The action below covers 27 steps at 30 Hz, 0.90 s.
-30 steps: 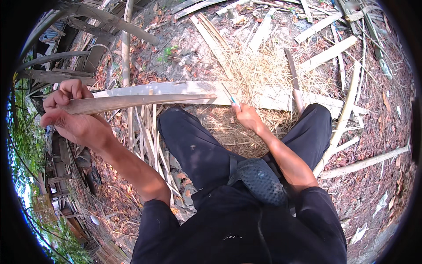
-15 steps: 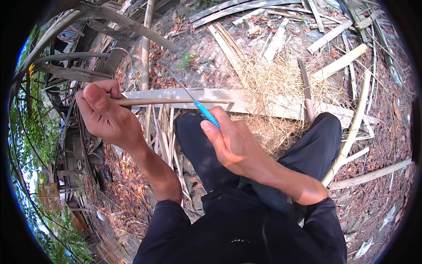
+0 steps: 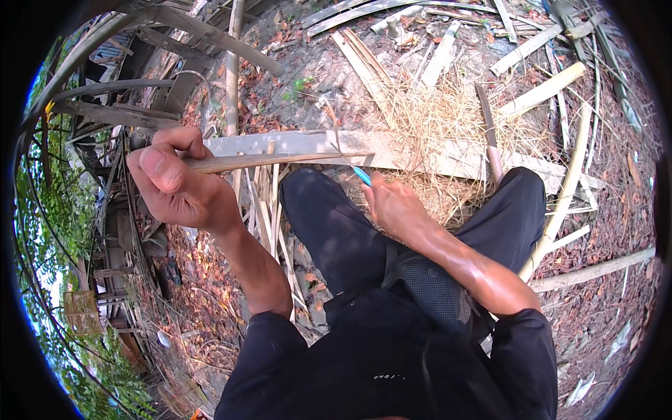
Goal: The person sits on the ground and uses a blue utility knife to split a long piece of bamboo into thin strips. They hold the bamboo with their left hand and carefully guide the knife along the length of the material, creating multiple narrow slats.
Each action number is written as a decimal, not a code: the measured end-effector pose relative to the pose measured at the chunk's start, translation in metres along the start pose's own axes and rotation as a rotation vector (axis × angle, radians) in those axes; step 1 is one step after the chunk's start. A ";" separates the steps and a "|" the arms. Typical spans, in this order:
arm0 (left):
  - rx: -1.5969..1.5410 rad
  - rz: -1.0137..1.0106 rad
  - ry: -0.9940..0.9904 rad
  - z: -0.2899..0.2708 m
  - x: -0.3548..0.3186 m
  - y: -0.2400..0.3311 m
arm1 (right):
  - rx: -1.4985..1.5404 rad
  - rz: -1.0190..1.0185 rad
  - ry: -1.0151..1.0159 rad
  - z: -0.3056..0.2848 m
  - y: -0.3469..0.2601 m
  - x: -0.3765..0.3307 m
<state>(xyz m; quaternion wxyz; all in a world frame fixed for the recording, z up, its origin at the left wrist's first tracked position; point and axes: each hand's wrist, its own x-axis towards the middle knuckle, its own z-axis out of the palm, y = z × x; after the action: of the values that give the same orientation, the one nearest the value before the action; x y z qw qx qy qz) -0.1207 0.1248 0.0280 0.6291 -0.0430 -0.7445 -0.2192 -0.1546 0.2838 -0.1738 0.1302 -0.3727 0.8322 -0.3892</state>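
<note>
From the head view, here's the left hand, thumb and curled fingers clasped on one end of a wood strip, which reaches rightward above the person's left knee. And the right hand, fingers wrapped firmly round the blue handle of a slim knife, its blade crossing the strip near the far end; whether they touch, I can't tell. Beyond lies a long board, pale shavings heaped over it, and a big knife resting across it by the right knee.
</note>
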 end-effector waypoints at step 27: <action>0.076 0.040 0.015 0.001 -0.004 0.008 | 0.187 0.182 -0.005 -0.031 0.004 -0.035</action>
<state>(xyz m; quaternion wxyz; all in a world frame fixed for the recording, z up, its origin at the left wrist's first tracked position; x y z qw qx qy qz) -0.1179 0.1331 0.0267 0.6401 -0.0324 -0.7466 -0.1784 -0.1484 0.3280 -0.1586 0.2013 -0.2829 0.8223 -0.4509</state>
